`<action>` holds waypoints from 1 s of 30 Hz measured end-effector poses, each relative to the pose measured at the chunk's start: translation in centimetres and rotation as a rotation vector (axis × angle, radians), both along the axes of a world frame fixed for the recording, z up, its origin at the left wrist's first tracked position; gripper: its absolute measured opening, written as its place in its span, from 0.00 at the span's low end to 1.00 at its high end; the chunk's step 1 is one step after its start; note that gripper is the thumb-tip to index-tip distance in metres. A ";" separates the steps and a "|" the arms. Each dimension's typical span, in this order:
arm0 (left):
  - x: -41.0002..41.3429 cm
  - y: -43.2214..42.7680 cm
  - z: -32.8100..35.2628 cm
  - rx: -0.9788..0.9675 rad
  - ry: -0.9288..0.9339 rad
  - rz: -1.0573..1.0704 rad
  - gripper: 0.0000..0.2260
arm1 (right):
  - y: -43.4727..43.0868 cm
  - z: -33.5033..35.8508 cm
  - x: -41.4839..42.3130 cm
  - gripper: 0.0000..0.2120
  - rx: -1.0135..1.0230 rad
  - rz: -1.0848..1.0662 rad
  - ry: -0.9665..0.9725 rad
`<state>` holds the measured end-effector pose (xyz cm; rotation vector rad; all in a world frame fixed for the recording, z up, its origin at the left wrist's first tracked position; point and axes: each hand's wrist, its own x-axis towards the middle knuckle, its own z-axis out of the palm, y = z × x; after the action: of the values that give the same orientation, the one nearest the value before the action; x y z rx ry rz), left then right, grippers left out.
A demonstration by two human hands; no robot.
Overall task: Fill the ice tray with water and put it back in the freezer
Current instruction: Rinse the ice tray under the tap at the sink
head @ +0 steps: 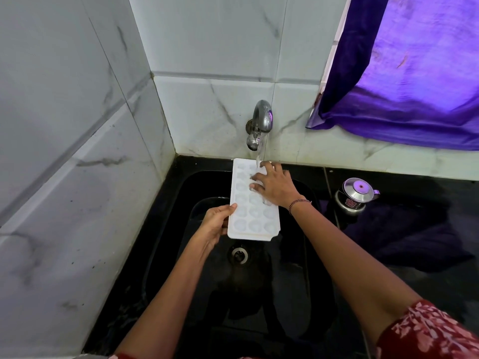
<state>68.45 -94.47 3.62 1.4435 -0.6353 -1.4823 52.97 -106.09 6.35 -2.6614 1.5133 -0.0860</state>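
Note:
A white ice tray (252, 216) with several round cells is held lengthwise over the black sink (181, 203), its far end under the steel tap (260, 123). Water runs from the tap onto the tray's far right corner. My left hand (216, 224) grips the tray's near left edge, thumb on top. My right hand (274, 186) lies flat on the far cells with fingers spread, touching the tray's top under the stream.
The sink drain (239, 254) sits below the tray. A steel kettle-like pot (356, 194) stands on the dark counter to the right. Marble tile walls close in on the left and back. A purple curtain (414, 73) hangs at the upper right.

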 end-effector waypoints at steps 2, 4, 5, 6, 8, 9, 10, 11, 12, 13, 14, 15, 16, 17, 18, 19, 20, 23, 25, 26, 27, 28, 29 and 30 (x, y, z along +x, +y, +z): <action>0.1 0.1 0.0 -0.002 -0.003 -0.004 0.07 | 0.0 -0.1 -0.1 0.20 -0.032 -0.005 0.023; 0.2 0.2 -0.1 0.001 -0.003 -0.008 0.07 | 0.1 -0.3 0.0 0.20 -0.039 0.006 0.036; 0.3 0.3 -0.1 0.004 -0.005 -0.010 0.06 | 0.2 -0.3 0.1 0.19 -0.033 0.016 0.039; 0.3 0.4 -0.2 0.007 -0.007 -0.013 0.06 | 0.2 -0.3 0.1 0.19 -0.029 0.023 0.040; 0.5 0.6 -0.3 0.012 -0.010 -0.021 0.06 | 0.3 -0.4 0.0 0.19 -0.039 0.013 0.038; 0.5 0.7 -0.4 0.014 -0.012 -0.024 0.06 | 0.3 -0.4 0.0 0.20 -0.045 -0.001 0.034; 0.5 0.7 -0.5 0.016 -0.013 -0.023 0.06 | 0.4 -0.4 0.1 0.20 -0.045 -0.007 0.030; 0.4 0.7 -0.5 0.016 -0.012 -0.018 0.06 | 0.5 -0.5 0.1 0.20 -0.039 0.001 0.032; 0.4 0.7 -0.5 0.015 -0.010 -0.011 0.06 | 0.5 -0.6 0.2 0.19 -0.032 0.020 0.038; 0.5 0.7 -0.4 0.011 -0.008 -0.007 0.06 | 0.6 -0.6 0.3 0.19 -0.029 0.037 0.045; 0.5 0.7 -0.4 0.007 -0.005 -0.004 0.06 | 0.6 -0.6 0.3 0.19 -0.031 0.039 0.041; 0.6 0.7 -0.3 0.002 -0.002 -0.003 0.06 | 0.6 -0.5 0.3 0.20 -0.042 0.026 0.027; 0.6 0.7 -0.2 -0.004 0.002 -0.002 0.06 | 0.6 -0.5 0.3 0.20 -0.052 0.007 0.011; 0.7 0.7 -0.1 -0.008 0.004 -0.003 0.06 | 0.7 -0.4 0.3 0.20 -0.057 -0.004 0.001; 0.7 0.6 -0.1 -0.011 0.004 -0.004 0.06 | 0.7 -0.4 0.3 0.20 -0.053 -0.002 0.002; 0.7 0.5 -0.1 -0.013 0.002 -0.005 0.06 | 0.7 -0.4 0.3 0.19 -0.045 0.012 0.012; 0.7 0.5 -0.2 -0.013 0.002 -0.001 0.06 | 0.7 -0.3 0.3 0.18 -0.038 0.027 0.019; 0.8 0.5 -0.3 -0.011 0.005 0.014 0.06 | 0.7 -0.1 0.1 0.17 -0.013 0.034 0.013; 0.8 0.6 -0.4 -0.008 -0.002 0.001 0.06 | 0.8 -0.1 0.0 0.17 -0.007 0.020 0.016; 0.7 0.6 -0.4 -0.010 -0.002 -0.010 0.06 | 0.9 0.0 0.0 0.17 -0.024 0.012 0.019; 0.6 0.7 -0.4 -0.013 0.000 -0.021 0.06 | 0.9 0.1 0.0 0.16 -0.051 0.004 0.020; 0.4 0.7 -0.4 -0.014 0.003 -0.031 0.06 | 1.0 0.2 0.0 0.15 -0.081 -0.004 0.019; 0.3 0.8 -0.3 -0.017 0.006 -0.039 0.07 | 1.0 0.3 0.0 0.15 -0.105 -0.012 0.013; 0.1 0.9 -0.2 -0.018 0.007 -0.045 0.07 | 1.1 0.3 -0.1 0.14 -0.121 -0.022 0.001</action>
<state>68.59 -93.59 3.41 1.4177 -0.6787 -1.5120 52.91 -105.02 6.64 -2.7369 1.5869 -0.1830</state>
